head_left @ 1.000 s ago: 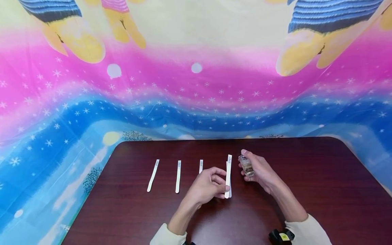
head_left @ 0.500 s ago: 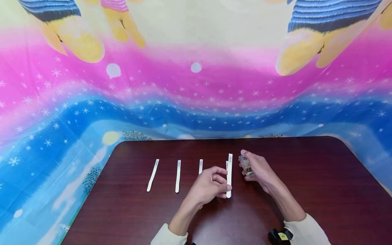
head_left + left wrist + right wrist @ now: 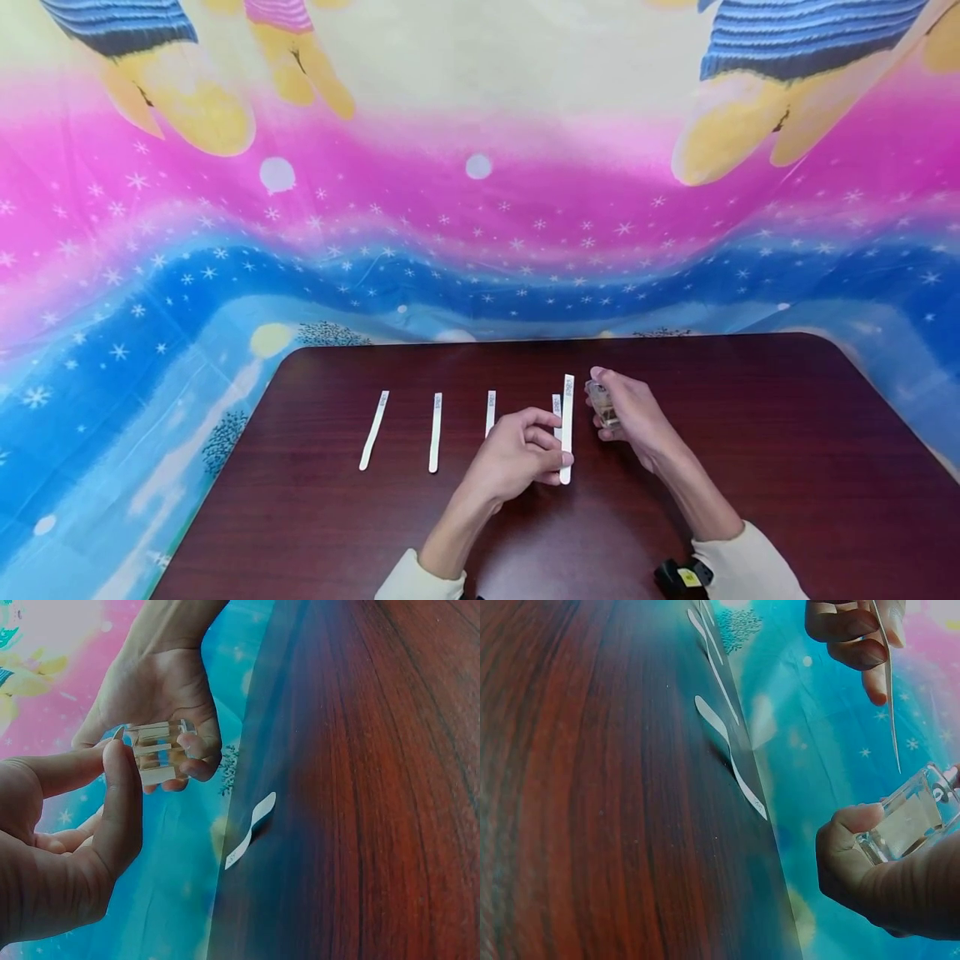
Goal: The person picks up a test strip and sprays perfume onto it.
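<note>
In the head view my left hand point(image 3: 512, 462) pinches the lower end of a white perfume test strip point(image 3: 567, 412) between thumb and fingers. Its printed end points up and away from me. My right hand point(image 3: 639, 423) grips a clear glass perfume bottle point(image 3: 604, 408), thumb up at its top. A small gap separates strip and bottle in the right wrist view, where the strip point(image 3: 891, 712) appears edge-on, its tip near the bottle point(image 3: 906, 825). Another test strip point(image 3: 557, 405) lies behind the left hand, mostly hidden by the fingers.
Three more test strips lie spaced on the dark wooden table point(image 3: 300, 500): a left one point(image 3: 374, 429), a middle one point(image 3: 436, 433), and one point(image 3: 491, 410) partly covered by my left hand. A printed cloth point(image 3: 480, 217) hangs behind the table.
The held strip has shifted slightly right towards the bottle, showing more of the strip behind it. My right hand and the bottle have hardly moved.
</note>
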Demonstrator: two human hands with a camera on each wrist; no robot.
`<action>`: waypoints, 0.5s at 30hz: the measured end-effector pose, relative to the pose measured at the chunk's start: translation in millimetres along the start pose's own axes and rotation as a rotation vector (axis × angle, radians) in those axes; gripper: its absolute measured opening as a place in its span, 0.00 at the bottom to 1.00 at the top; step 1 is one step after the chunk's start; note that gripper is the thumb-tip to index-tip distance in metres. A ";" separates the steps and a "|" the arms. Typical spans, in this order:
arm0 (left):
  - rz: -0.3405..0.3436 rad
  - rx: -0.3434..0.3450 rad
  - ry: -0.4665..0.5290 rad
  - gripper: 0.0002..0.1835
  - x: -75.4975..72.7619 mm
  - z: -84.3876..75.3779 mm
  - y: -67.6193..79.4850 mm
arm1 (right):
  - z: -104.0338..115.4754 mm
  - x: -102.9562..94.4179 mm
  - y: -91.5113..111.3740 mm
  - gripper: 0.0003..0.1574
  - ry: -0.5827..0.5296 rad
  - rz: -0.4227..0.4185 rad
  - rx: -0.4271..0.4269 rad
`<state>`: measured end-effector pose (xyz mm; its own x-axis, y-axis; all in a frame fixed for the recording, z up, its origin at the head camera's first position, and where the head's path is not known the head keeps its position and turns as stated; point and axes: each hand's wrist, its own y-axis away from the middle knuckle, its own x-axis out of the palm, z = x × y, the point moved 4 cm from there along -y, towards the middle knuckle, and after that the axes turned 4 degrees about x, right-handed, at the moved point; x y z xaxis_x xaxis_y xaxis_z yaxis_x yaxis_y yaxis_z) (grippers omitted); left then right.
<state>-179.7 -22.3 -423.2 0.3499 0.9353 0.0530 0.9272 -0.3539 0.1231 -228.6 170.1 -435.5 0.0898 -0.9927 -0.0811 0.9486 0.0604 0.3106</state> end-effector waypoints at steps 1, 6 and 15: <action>-0.002 0.000 0.000 0.21 0.0 -0.2 -0.1 | 0.3 0.3 0.0 0.36 0.003 0.000 0.000; -0.001 0.000 -0.001 0.20 0.3 -0.6 -1.3 | 0.5 2.5 -0.3 0.35 0.015 -0.004 0.008; -0.004 0.005 -0.019 0.20 0.6 -1.6 0.6 | -2.9 0.7 -0.4 0.33 0.017 -0.029 0.019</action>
<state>-179.1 -21.9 -421.5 0.3490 0.9365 0.0341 0.9291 -0.3506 0.1180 -228.1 169.6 -438.4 0.0679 -0.9920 -0.1065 0.9451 0.0297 0.3255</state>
